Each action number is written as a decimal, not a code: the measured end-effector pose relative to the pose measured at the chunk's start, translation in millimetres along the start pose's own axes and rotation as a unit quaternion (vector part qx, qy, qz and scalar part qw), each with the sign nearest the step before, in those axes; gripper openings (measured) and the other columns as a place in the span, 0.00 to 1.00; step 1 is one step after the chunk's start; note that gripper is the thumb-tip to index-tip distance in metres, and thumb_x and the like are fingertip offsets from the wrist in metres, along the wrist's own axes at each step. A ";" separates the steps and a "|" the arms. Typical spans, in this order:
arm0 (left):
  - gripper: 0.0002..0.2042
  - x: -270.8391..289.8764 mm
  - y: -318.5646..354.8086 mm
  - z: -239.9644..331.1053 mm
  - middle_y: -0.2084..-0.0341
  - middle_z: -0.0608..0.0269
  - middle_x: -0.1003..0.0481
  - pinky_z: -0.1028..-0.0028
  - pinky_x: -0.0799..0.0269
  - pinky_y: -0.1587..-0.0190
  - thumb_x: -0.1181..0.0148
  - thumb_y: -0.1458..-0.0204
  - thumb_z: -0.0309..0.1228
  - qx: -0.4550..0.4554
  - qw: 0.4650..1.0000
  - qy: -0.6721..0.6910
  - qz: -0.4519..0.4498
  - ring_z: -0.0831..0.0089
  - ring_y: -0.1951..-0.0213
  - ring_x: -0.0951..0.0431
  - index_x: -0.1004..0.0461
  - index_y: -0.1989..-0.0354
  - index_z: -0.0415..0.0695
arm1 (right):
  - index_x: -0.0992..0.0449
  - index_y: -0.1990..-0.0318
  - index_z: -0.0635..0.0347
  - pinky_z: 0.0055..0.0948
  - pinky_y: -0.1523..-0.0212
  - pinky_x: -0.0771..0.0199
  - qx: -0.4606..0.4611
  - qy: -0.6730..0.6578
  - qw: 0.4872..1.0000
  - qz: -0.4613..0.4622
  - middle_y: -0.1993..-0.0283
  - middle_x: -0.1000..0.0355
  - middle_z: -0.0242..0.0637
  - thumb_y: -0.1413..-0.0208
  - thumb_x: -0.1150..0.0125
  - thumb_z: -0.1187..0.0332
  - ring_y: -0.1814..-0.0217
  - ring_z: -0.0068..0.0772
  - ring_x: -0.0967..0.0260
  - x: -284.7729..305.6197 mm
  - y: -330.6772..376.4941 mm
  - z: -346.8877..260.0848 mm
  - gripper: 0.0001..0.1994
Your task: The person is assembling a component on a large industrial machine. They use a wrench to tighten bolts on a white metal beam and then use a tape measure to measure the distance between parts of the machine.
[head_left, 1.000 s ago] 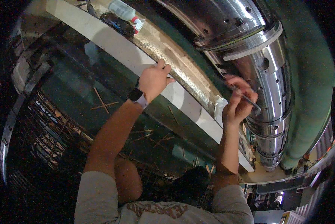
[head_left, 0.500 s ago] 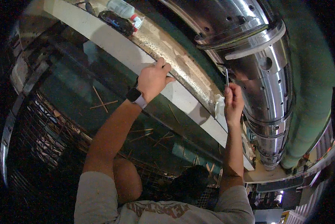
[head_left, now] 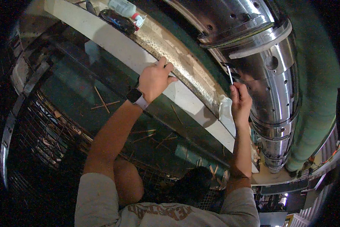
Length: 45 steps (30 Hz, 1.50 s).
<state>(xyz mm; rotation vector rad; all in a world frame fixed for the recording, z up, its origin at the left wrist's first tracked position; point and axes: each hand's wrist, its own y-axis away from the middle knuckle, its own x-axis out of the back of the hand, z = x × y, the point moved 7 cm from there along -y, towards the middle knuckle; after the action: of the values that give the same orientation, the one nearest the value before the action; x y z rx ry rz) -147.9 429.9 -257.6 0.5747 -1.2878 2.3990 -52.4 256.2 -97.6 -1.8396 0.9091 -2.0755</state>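
Note:
My left hand [head_left: 154, 78], with a dark-faced watch [head_left: 134, 95] at the wrist, rests on a long cream-coloured beam [head_left: 119, 56]. Its fingers are apart and bend at the beam's far edge; nothing is held in it. Raised to the right, my right hand [head_left: 241, 103] is closed, pinching the lower end of a slim metal rod-shaped tool [head_left: 230, 75] between thumb and fingers. The tool's upper end is at the left side of a large shiny metal cylinder [head_left: 266, 81] with several holes. Whether that tip sits in a hole I cannot tell.
A clear bottle with a red-collared spray head [head_left: 122, 8] lies on the ledge beside a dark bundle [head_left: 119, 22]. White crumpled material [head_left: 225, 106] lies near my right hand. A green roller [head_left: 315, 102] runs along the right. Below are wooden sticks [head_left: 101, 102] and a wire grid [head_left: 45, 132].
My right hand has shifted slightly right, and the rod-shaped tool now leans more to the left at its top. My left hand has stayed on the beam.

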 end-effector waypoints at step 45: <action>0.08 -20.9 -7.0 7.6 0.64 0.60 0.32 0.65 0.30 0.73 0.48 0.55 0.33 0.051 0.982 -0.134 -0.120 0.60 0.73 0.28 0.31 0.68 0.46 | 0.42 0.72 0.51 0.21 0.90 0.58 -0.276 -0.833 0.479 -0.025 0.81 0.49 0.26 0.45 0.63 0.40 0.88 0.20 0.56 -134.6 -10.9 -75.4 0.22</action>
<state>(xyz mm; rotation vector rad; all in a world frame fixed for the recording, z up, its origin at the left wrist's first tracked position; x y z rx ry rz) -125.3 424.7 -259.5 1.0501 -1.1261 2.2514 -96.2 360.5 -203.1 -2.7096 0.6874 0.7754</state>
